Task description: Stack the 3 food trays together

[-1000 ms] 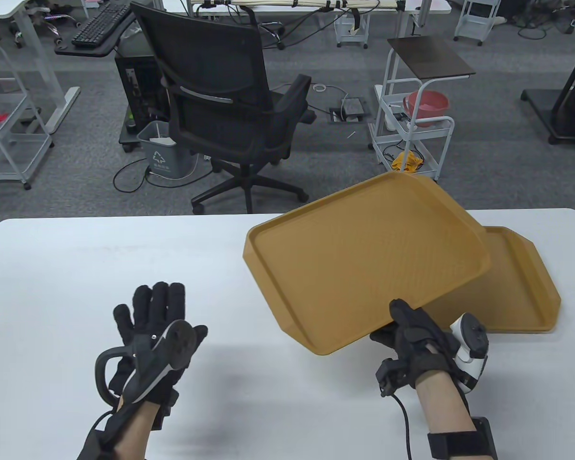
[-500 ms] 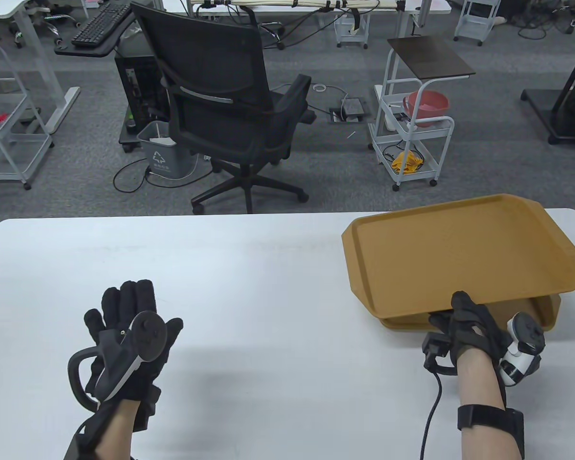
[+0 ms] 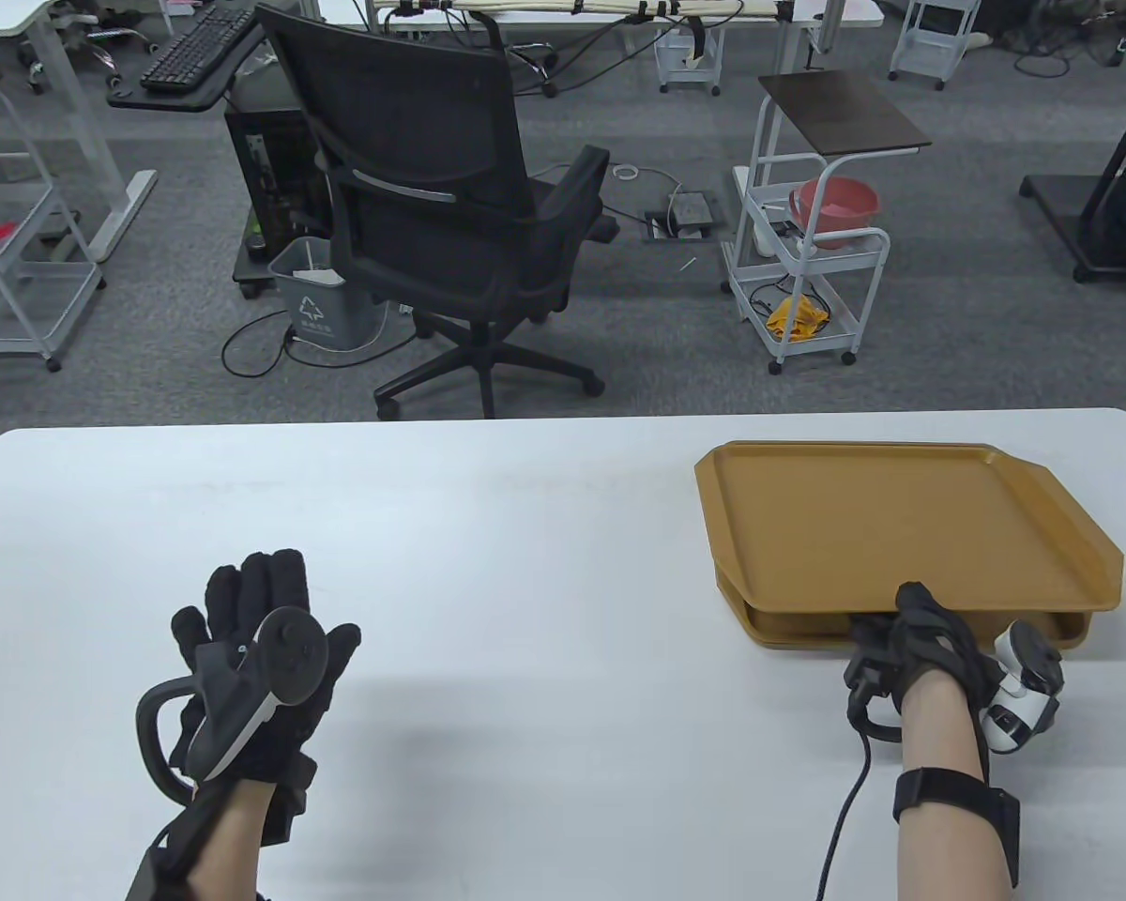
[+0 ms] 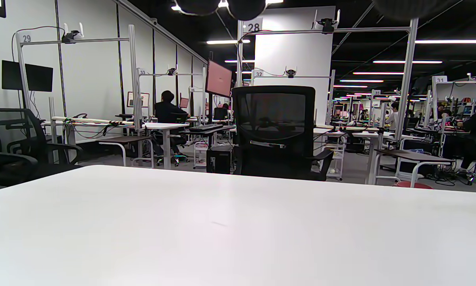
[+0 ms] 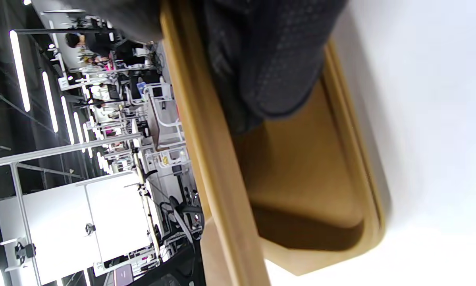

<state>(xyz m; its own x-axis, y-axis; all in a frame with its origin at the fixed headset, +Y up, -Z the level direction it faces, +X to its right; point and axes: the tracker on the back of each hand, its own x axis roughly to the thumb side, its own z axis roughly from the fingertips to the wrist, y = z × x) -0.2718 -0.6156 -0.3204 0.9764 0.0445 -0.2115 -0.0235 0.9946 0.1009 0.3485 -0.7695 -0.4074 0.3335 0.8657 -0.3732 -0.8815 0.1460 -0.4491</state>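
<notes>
On the table's right side: your right hand (image 3: 910, 638) grips the near edge of the top tray (image 3: 901, 526), thumb on the rim and fingers tucked under it
Top tray: it sits almost down on the lower trays (image 3: 910, 631), near edge propped up by your fingers (image 5: 269, 59), as the right wrist view shows
Lower trays: I cannot tell whether one or two lie beneath
Left hand (image 3: 253, 657): it holds nothing, fingers spread flat above the table (image 3: 488, 526), well apart from the stack
Doing it well: line up the corners first, slide your fingers out sideways, then let the rim seat evenly; dropping it skewed could leave it jammed crooked
</notes>
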